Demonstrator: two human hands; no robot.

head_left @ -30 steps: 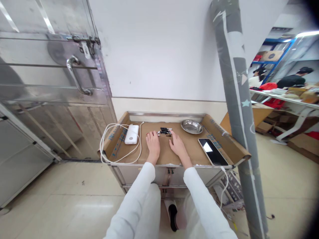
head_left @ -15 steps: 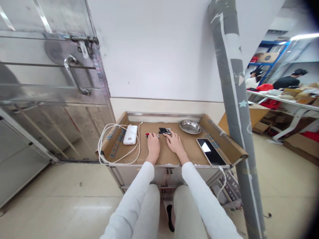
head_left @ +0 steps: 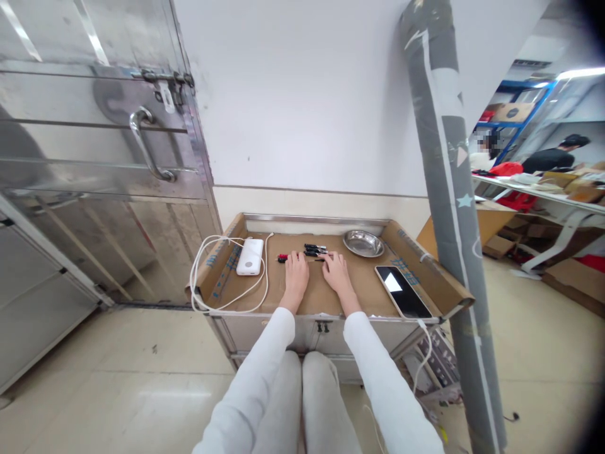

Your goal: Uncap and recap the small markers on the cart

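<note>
My left hand (head_left: 295, 275) lies flat on the brown cardboard-lined cart top (head_left: 331, 293), fingers stretched toward a red-tipped pen (head_left: 282, 258) just ahead of them. My right hand (head_left: 335, 272) also rests flat and open, its fingertips touching or very near a small cluster of black pens (head_left: 314, 250). Neither hand grips anything. White sleeves cover both arms.
A white power bank (head_left: 249, 256) with a looped white cable (head_left: 208, 277) lies at the left. A steel dish (head_left: 363, 243) stands at the back right, a phone (head_left: 403, 291) at the right. A grey roll (head_left: 447, 189) leans at the cart's right; metal door at left. People work far right.
Both hands stayed flat on the cardboard, shifting slightly. The red-tipped pen now shows clear of my left fingers. My legs came together under the cart.
</note>
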